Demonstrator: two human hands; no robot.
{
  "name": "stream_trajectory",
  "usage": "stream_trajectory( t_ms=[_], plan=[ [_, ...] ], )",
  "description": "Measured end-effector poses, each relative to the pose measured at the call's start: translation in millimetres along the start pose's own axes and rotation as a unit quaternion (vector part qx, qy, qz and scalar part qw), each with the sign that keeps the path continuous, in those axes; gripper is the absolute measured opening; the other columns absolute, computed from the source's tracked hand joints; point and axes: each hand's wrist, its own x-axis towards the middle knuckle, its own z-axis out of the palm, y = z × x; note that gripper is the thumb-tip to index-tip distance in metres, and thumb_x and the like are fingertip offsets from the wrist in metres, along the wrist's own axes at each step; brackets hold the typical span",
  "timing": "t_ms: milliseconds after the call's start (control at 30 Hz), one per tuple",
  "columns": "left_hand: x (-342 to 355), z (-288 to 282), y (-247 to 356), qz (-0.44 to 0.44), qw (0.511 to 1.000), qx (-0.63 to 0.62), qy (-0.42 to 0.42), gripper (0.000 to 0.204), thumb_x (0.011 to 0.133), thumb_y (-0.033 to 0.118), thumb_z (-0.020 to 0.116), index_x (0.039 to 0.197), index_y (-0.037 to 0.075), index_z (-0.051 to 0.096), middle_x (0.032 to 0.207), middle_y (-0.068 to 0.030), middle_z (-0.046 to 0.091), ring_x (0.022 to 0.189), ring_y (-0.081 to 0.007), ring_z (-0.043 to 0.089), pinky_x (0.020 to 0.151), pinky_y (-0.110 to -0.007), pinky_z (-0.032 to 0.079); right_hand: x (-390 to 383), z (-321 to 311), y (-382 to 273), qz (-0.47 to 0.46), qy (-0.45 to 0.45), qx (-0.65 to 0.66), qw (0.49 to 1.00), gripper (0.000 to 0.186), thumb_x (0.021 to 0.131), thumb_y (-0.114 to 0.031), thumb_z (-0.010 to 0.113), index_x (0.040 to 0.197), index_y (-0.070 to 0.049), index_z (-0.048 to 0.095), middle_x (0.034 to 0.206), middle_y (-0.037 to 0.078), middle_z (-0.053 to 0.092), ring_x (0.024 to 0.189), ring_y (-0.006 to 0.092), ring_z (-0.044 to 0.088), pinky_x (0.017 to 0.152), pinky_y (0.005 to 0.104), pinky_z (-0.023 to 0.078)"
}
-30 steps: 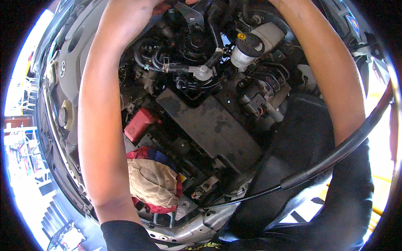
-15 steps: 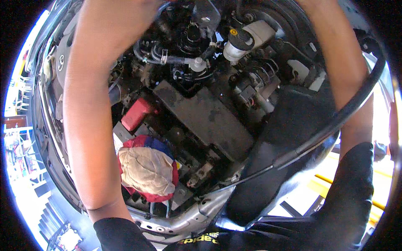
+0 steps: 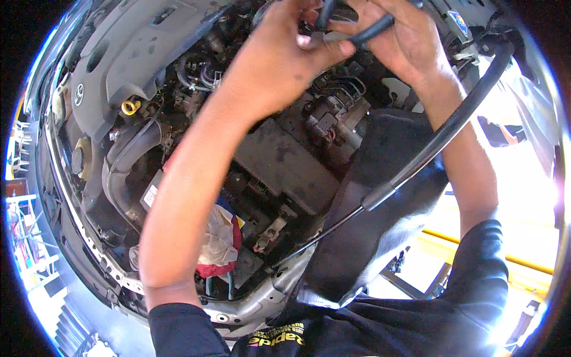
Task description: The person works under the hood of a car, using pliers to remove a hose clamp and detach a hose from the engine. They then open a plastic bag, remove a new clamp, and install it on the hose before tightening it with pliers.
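My left hand (image 3: 288,68) reaches across the engine bay to the top of the picture, its fingers curled around a dark rubber hose (image 3: 375,31). The thumb presses close to one length of the hose. My right hand (image 3: 407,44) comes up from the right, palm partly showing, with the hose lying across its fingers. Both hands meet above the engine bay, and the upper edge cuts off some fingertips. Below my left forearm, a beige and red cloth bundle (image 3: 217,244) is partly hidden. A black battery-side cover (image 3: 288,160) lies under my hands.
A grey engine cover (image 3: 122,65) and a yellow-handled dipstick (image 3: 131,106) are at the left. A black hood strut (image 3: 416,160) slants across the right, beside a black fender cover (image 3: 357,250). The metal front rail (image 3: 262,309) runs below.
Both hands have come down into view, now showing the hose between them. My left forearm has swung right, covering part of the cloth. The view has shifted, uncovering the engine cover.
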Motion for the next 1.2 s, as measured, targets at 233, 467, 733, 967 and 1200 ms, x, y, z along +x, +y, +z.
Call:
stream_trajectory(
  t_ms=[233, 467, 733, 967, 1200],
  plan=[
    [-38.1, 53.7, -21.5, -0.212, 0.960, -0.135, -0.120, 0.049, 0.105, 0.029, 0.063, 0.140, -0.001, 0.047, 0.094, -0.0115, 0.066, 0.081, -0.0166, 0.064, 0.078, -0.033, 0.053, -52.9, -20.1, 3.4, 0.042, 0.084, -0.083, 0.992, 0.059, 0.102, -0.035, 0.065, 0.147, -0.003, 0.045, 0.137, 0.010, 0.057, 0.126, 0.0263, 0.059, 0.104, 0.0470, 0.053],
    [-60.7, 11.4, -19.7, -0.183, 0.962, 0.073, -0.189, 0.045, 0.106, 0.039, 0.055, 0.121, -0.003, 0.064, 0.079, -0.0079, 0.064, 0.075, -0.0191, 0.062, 0.076, -0.037, 0.051, -103.7, -53.5, -32.7, 0.162, 0.025, -0.485, 0.859, 0.058, 0.097, -0.039, 0.070, 0.144, -0.008, 0.055, 0.143, 0.009, 0.057, 0.129, 0.0241, 0.058, 0.106, 0.0392, 0.049],
    [-58.5, -69.2, 20.0, -0.290, 0.871, 0.128, -0.375, 0.053, 0.089, 0.036, 0.081, 0.123, -0.002, 0.067, 0.097, -0.0132, 0.073, 0.088, -0.0204, 0.066, 0.086, -0.034, 0.051, -141.5, 52.8, -144.2, 0.129, -0.114, -0.744, 0.645, 0.030, 0.092, -0.019, 0.078, 0.117, -0.005, 0.072, 0.103, 0.009, 0.075, 0.096, 0.0211, 0.070, 0.087, 0.0357, 0.053],
    [-29.2, -93.3, 63.3, -0.174, 0.888, 0.187, -0.382, 0.054, 0.084, 0.025, 0.084, 0.129, 0.000, 0.066, 0.114, -0.0171, 0.073, 0.106, -0.0240, 0.069, 0.095, -0.034, 0.051, -79.5, 98.9, -55.8, 0.018, -0.188, -0.715, 0.673, 0.057, 0.089, -0.039, 0.078, 0.130, -0.006, 0.056, 0.105, 0.017, 0.071, 0.104, 0.0329, 0.069, 0.090, 0.0459, 0.053],
    [-13.0, -118.1, 41.1, -0.010, 0.947, 0.211, -0.243, 0.055, 0.087, 0.030, 0.083, 0.131, 0.002, 0.066, 0.115, -0.0130, 0.073, 0.111, -0.0222, 0.069, 0.097, -0.036, 0.052, -46.8, 99.9, -41.2, 0.246, -0.170, -0.593, 0.748, 0.056, 0.101, -0.044, 0.066, 0.142, -0.012, 0.047, 0.094, 0.007, 0.065, 0.075, 0.0168, 0.068, 0.071, 0.0330, 0.055]
  ],
)
